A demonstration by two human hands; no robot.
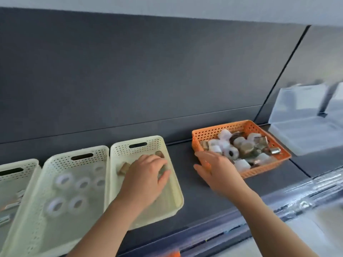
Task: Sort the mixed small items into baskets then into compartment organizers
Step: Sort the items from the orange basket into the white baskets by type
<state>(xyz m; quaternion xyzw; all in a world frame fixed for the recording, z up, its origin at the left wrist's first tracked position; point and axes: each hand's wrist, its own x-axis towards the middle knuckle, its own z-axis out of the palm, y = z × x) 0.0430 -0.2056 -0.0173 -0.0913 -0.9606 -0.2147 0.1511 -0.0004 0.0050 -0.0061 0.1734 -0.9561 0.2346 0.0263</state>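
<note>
An orange basket [250,125] at the right holds a mixed heap of white tape rolls, brown rolls and metal clips. My right hand [217,167] hovers at its near left corner, palm down, fingers apart, holding nothing visible. Three cream baskets stand in a row to the left. My left hand [148,175] reaches into the right cream basket [176,191], its fingers curled down near a brown roll [124,168]; whether it grips anything is hidden. The middle cream basket [42,210] holds several white tape rolls [63,180].
The left cream basket [11,164] is cut off by the frame and holds a few small items. Clear plastic compartment organizers [306,127] stand open at the far right. A dark panel rises behind the dark table. Another clear organizer lid [297,201] lies at the near right.
</note>
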